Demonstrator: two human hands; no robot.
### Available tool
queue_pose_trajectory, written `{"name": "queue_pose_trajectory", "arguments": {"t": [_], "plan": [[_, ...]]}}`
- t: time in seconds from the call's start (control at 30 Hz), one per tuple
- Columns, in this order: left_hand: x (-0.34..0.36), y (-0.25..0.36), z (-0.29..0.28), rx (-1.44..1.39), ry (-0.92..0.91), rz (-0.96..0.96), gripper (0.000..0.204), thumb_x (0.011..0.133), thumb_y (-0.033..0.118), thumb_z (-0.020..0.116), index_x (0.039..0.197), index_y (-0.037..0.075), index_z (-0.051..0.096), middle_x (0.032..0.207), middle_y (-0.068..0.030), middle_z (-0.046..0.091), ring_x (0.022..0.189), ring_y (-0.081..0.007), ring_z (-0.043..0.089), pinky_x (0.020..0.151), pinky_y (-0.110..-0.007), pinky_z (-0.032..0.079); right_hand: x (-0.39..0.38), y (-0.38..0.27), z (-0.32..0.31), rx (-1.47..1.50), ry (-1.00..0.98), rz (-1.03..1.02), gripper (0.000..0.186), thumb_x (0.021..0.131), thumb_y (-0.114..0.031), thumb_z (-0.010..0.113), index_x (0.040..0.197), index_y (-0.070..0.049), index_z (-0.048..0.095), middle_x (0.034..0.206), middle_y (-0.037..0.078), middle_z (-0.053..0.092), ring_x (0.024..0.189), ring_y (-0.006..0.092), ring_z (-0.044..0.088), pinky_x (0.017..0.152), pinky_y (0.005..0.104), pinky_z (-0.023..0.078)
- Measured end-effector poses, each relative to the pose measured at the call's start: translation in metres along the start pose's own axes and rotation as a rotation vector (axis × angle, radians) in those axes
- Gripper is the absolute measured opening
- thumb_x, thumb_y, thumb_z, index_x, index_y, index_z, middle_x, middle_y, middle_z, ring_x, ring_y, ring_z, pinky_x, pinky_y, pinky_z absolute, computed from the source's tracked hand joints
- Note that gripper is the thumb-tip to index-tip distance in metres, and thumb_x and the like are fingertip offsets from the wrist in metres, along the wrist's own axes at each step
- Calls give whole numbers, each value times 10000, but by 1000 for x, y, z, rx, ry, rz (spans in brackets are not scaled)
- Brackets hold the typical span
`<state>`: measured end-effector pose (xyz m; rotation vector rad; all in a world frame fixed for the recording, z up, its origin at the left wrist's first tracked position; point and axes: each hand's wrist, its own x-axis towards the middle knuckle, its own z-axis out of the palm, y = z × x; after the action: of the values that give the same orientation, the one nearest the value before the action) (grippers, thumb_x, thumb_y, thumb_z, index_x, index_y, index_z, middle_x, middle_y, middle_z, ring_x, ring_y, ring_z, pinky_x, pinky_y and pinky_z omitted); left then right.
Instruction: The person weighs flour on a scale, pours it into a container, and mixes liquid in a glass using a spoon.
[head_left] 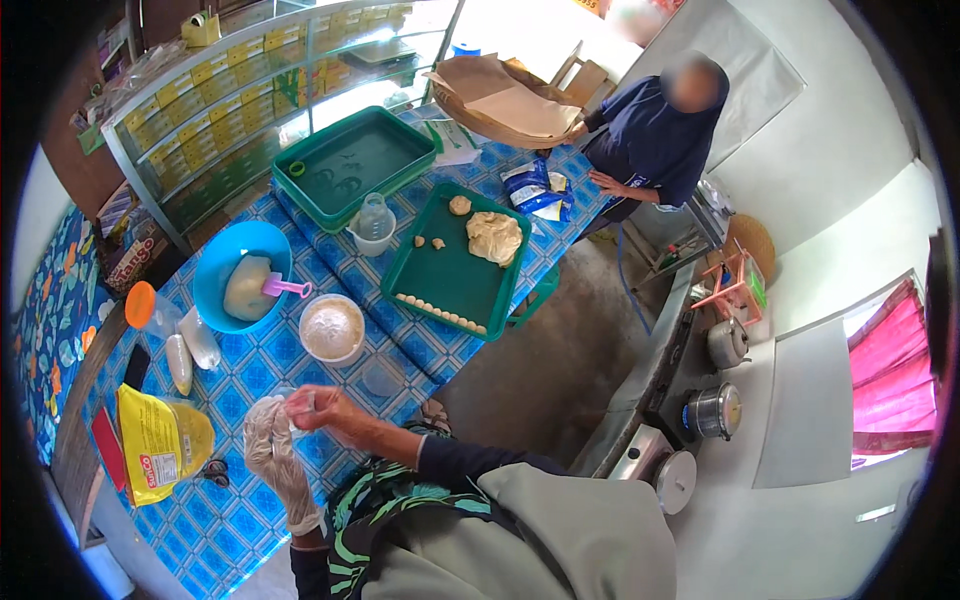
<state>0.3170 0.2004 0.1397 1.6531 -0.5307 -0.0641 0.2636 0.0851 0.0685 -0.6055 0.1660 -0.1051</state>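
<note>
My left hand [272,452], in a thin translucent glove, is raised over the near part of the table with its fingers bent upward. Against it, my bare right hand [328,412] is closed, its fingertips near the gloved ones. A bit of transparent plastic shows between them; what exactly the fingers grip is too small to make out. Just beyond is a white tub [332,330] of pale powder. A blue basin [243,277] with a large lump of dough [248,288] and a pink-handled scoop [285,287] stands farther left.
A green tray [440,285] carries dough pieces and a row of small balls. Behind it are stacked green trays [350,160] and a measuring cup [374,222]. Scissors [214,472] and a yellow pouch [160,450] lie left. Another person [655,140] holds a round woven tray [510,100].
</note>
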Motion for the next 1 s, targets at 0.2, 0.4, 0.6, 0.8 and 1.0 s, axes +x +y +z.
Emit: {"name": "queue_pose_trajectory", "arguments": {"t": [0.2,0.4,0.6,0.8,1.0], "plan": [[7,-13,-20,227,-22,148,140,865,40,639,970,9,726,1058,-105,692,1018,-244,616,934,-368,455,14,-27,8,-959,54,-496,73,791,-12,733,856,-41,747,875,14,632,841,106,576,758,250,480],[18,-27,-50,286,69,-35,191,914,111,608,1063,28,695,1097,-108,684,1051,-251,617,959,-357,450,14,-57,2,-1143,353,-458,49,817,0,698,862,-10,715,727,2,631,671,72,544,621,230,467],[-26,-93,-87,147,234,-271,180,904,107,632,1059,42,697,1050,-116,685,995,-240,622,936,-354,458,19,-32,1,-1343,313,-367,85,796,-65,741,852,-25,691,763,89,662,696,172,643,629,300,492],[-32,-95,-51,548,93,-81,246,897,210,667,1103,79,698,1148,-137,649,1167,-249,534,1023,-386,380,50,-1,-4,-1808,88,-584,64,748,-72,731,749,-72,666,794,95,601,747,291,601,597,405,469],[-16,-113,-29,656,-9,-84,376,835,288,691,1165,108,689,1322,-277,509,1283,-399,397,1091,-460,279,74,18,-7,-1757,-36,-726,102,668,-93,759,744,-139,708,976,93,584,1000,309,528,775,431,453]]}}
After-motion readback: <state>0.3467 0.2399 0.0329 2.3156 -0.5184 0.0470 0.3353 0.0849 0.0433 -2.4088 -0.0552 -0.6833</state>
